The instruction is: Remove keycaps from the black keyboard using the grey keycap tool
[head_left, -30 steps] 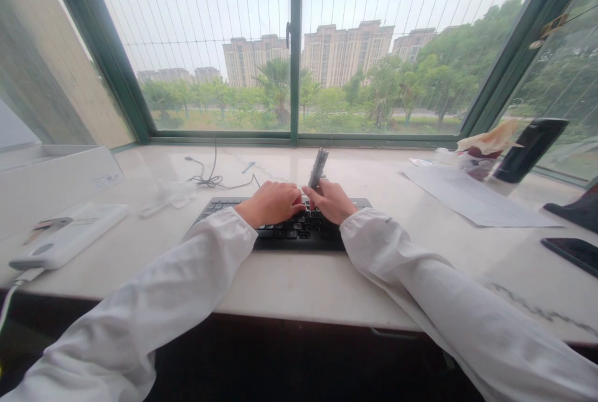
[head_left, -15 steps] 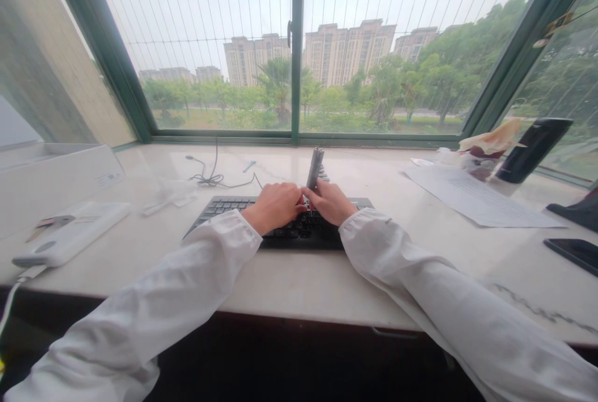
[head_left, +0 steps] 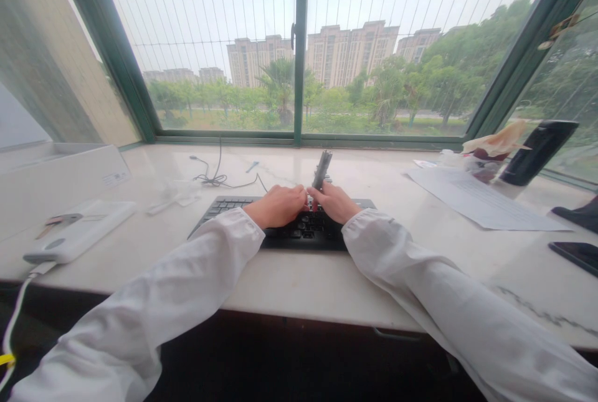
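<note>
Here, the right hand (head_left: 334, 202) is holding a slim grey tool (head_left: 322, 166) upright. Its grip is wrapped closed around the lower end, while the upper part is sticking up and leaning slightly toward the window edge of the counter (head_left: 303, 283). The left hand (head_left: 278, 205) is resting just beside it, fingertips meeting the right hand at the tool's base. Whether that grip is pinching anything I cannot tell. Both hands are hovering over the middle and right part of a black keyboard (head_left: 228, 207), which is lying about midway between the window edge and the front edge. The tool is looking light, stiff and smooth, so it is probably best taken low on the shaft, where it is being held. A sheet of paper (head_left: 481, 202) is lying toward the right edge, and a white device (head_left: 79, 230) toward the left.
</note>
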Available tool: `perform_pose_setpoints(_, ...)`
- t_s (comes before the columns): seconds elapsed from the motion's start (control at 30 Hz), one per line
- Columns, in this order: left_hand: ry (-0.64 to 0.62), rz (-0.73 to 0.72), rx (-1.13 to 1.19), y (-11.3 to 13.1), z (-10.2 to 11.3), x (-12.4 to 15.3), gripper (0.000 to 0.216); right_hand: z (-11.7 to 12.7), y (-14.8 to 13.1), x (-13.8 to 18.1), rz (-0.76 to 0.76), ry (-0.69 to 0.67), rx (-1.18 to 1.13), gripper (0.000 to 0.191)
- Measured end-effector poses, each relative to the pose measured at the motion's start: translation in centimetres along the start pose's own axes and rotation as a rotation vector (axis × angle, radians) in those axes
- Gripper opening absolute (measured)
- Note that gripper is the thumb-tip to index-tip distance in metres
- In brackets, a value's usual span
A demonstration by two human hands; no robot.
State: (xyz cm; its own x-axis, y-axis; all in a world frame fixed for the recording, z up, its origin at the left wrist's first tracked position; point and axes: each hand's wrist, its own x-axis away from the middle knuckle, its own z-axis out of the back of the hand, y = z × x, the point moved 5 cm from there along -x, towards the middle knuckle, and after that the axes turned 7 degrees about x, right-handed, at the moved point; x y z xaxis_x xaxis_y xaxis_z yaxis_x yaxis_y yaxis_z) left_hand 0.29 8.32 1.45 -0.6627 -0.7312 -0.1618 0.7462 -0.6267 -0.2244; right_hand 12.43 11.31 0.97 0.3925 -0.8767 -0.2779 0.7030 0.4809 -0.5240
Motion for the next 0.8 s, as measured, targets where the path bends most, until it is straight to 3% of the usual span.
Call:
perform_pose_setpoints(0.4,-0.020,0.019,0.026,-0.4,-0.3,0.0,0.027,-0.6,0.4,0.1,-0.002,-0.017,-0.072,0.030)
perform_pose_setpoints(0.8,-0.019,0.078,0.201,-1.0,0.7,0.2,0.028,-0.5,-0.3,-0.2,0.150,-0.036,-0.084,0.027)
